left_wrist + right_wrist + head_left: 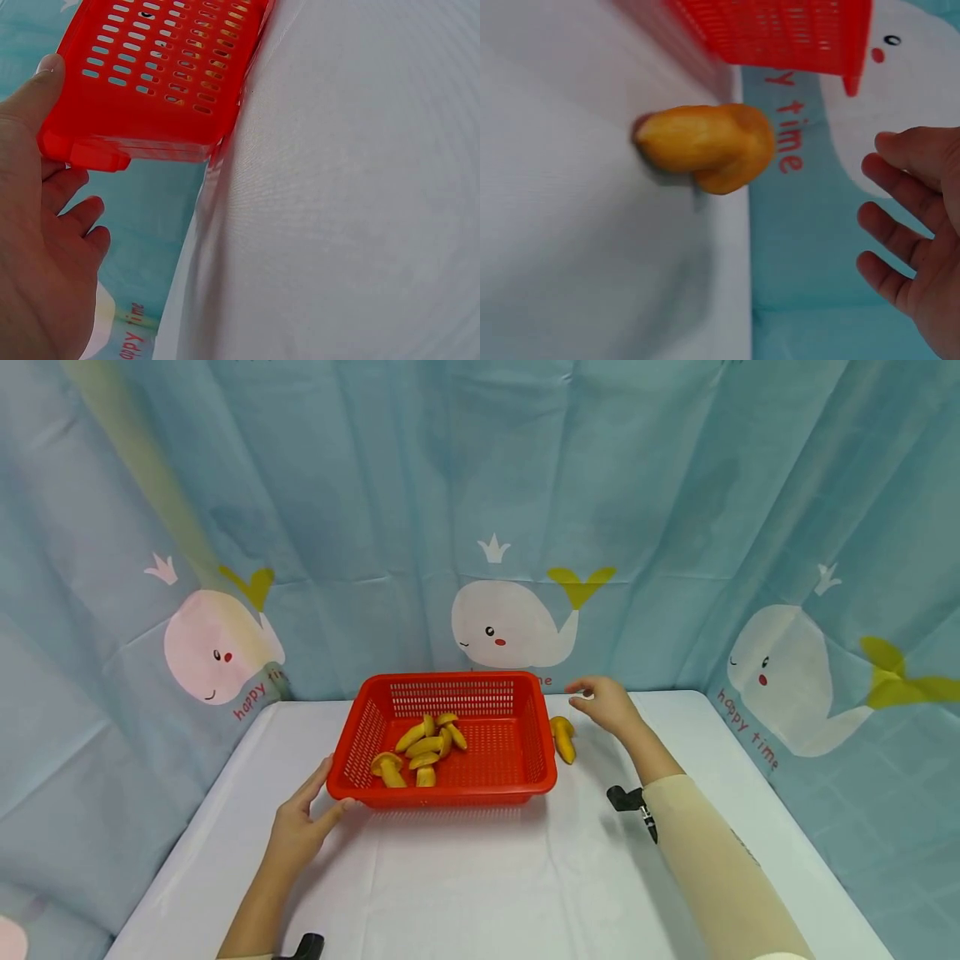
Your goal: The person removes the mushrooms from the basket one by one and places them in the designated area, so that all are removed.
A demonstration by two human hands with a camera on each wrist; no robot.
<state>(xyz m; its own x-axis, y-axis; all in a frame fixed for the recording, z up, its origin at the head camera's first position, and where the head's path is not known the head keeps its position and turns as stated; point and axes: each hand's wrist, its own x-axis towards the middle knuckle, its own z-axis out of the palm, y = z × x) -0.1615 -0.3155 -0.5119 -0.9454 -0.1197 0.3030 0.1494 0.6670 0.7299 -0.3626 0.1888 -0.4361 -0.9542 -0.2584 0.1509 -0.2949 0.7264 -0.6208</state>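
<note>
A red plastic basket (450, 781) stands mid-table with several yellow mushroom-shaped pieces (423, 747) inside. My left hand (300, 822) rests against its near left corner, thumb on the rim (45, 82), fingers straight beside the basket's wall (150, 112). One more yellow piece (562, 737) lies on the table just right of the basket; in the right wrist view this yellow piece (705, 146) sits close to the red basket (780, 30). My right hand (603, 700) hovers above and right of it, fingers loosely spread (900, 247), holding nothing.
The white table (480, 877) is ringed by a blue whale-print curtain (510, 527) at the back and both sides. Black wrist-camera mounts (633, 802) sit on my forearms. The table's right edge (750, 752) lies beyond the right hand.
</note>
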